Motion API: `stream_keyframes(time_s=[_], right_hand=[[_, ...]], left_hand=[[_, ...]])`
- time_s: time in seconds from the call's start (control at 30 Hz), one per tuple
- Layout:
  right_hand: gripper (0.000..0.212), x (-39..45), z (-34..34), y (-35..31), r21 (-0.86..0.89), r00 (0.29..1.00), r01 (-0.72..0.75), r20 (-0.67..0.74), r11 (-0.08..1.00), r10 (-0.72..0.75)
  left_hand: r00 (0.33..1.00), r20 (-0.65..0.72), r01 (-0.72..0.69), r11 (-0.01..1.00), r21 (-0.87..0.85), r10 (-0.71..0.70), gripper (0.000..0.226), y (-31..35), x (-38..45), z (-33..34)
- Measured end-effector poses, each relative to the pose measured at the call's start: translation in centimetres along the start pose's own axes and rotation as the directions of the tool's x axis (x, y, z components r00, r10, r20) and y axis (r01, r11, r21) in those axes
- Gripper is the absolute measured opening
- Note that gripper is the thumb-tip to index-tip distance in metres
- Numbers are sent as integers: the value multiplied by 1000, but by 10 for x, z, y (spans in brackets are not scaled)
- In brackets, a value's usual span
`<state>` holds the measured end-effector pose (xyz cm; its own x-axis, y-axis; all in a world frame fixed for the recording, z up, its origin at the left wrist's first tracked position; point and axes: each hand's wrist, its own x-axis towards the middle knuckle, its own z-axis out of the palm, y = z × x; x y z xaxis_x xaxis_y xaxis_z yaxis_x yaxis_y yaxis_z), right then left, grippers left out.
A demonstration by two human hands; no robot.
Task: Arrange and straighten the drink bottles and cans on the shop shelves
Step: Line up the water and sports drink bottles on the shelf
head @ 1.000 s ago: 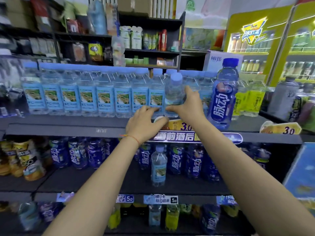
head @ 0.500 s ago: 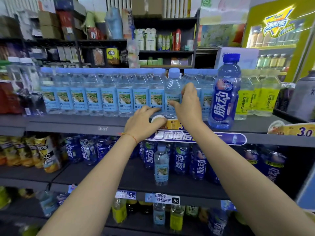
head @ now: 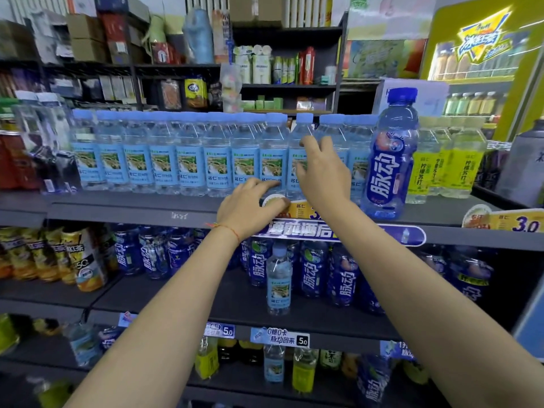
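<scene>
A long row of clear water bottles (head: 188, 160) with light-blue labels stands on the top shelf (head: 132, 207). My right hand (head: 323, 175) is in front of one bottle (head: 301, 128) near the row's right end. Its fingers are spread and loosely bent, and they touch the bottle's shoulder and label. That bottle stands upright in line with the others. My left hand (head: 250, 209) rests on the shelf's front edge, over a round price tag. Its fingertips are against the base of the neighbouring bottle (head: 272, 154). A tall blue sports-drink bottle (head: 388, 160) stands just right of my right hand.
Yellow lemon-soda bottles (head: 459, 166) fill the top shelf's right end. On the middle shelf, one water bottle (head: 279, 284) stands alone in front of dark blue sports drinks (head: 315, 272). Tea bottles (head: 73, 257) are at the left. More bottles are on the bottom shelf.
The water bottle my right hand held raised and tilted now stands upright in the row. My right hand's grip has loosened. My left hand has stayed on the shelf edge.
</scene>
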<state>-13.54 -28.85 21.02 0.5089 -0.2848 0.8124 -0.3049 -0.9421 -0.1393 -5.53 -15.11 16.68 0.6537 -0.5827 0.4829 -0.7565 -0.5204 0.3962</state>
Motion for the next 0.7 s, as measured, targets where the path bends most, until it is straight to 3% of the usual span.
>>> stream_keyframes(time_s=[0.13, 0.2, 0.3, 0.37, 0.43, 0.57, 0.7], right_hand=[[25, -15, -5, 2, 19, 998, 57, -36, 998, -56], [27, -19, -15, 11, 7, 980, 73, -188, 997, -71], [53, -26, -34, 33, -48, 897, -85, -439, 995, 55], [66, -29, -44, 47, 4, 855, -203, -487, 979, 179], [74, -31, -44, 62, 110, 849, -301, -422, 947, 318], [83, -30, -34, 88, 401, 842, -449, -111, 799, 528], [72, -34, -38, 90, 532, 824, -433, -94, 728, 559]], left_hand=[[1000, 13, -11, 1000, 2, 11, 66, 1, -2, 0], [1000, -2, -4, 999, -35, 4, 66, 2, -3, 0], [992, -129, -15, 975, -223, -14, 62, 17, -5, 0], [971, -232, -114, 958, -263, 52, 54, 40, -9, 1], [956, -266, -195, 944, -267, 123, 47, 65, -12, 4], [949, -262, -258, 911, -323, 175, 37, 88, -18, 6], [957, -234, -250, 902, -352, 173, 21, 92, -23, 7]])
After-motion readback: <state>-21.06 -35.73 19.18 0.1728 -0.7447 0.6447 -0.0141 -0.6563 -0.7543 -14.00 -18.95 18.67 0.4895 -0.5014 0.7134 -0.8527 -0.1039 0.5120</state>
